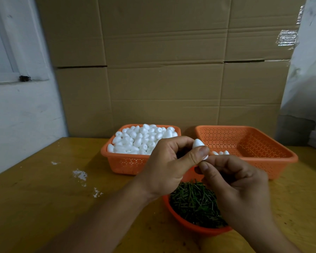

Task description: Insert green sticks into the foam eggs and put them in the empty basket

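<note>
fingers (202, 152) of left hand (169, 167) pinch 1 small white foam egg (198, 143) above baskets; right hand (239, 181) curled at its base, stick hidden. advise: push straight along egg axis, gently.

Both forearms reach forward, meeting at centre. The left hand (169, 166) pinches with thumb extended; the right hand (239, 187) curls its fingers, thumb tip touching the left thumb.
</note>
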`<act>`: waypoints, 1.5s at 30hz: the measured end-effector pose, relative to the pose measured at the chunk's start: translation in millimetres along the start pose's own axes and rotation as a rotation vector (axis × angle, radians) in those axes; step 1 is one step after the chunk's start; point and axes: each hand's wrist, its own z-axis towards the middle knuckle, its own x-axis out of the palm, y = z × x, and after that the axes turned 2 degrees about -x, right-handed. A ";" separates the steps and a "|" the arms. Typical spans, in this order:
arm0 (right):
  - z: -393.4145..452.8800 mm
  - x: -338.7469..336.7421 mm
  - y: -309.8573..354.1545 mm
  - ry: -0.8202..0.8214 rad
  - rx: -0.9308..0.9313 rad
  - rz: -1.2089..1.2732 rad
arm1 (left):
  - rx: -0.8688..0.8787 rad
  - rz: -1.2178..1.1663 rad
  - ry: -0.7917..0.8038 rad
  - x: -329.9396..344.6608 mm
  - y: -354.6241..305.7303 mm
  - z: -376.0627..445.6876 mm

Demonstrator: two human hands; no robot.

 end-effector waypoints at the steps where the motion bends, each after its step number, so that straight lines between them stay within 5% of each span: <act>1: -0.1 -0.1 0.4 0.001 0.002 0.002 | 0.000 0.000 0.004 0.0 -0.4 -0.2; 24: 8.8 -2.6 -9.3 0.057 0.226 0.129 | -0.077 0.004 -0.076 1.6 13.9 2.1; 29: 29.5 -13.8 -21.4 -0.007 0.267 -0.018 | -0.192 0.129 -0.181 -2.0 22.4 2.7; 38: 69.3 -24.5 -69.8 -0.087 0.398 -0.303 | -0.193 0.238 -0.068 -0.2 24.2 -1.5; 45: 94.7 -34.9 -98.3 0.039 0.472 -0.789 | -0.194 0.323 -0.037 0.7 21.9 -1.7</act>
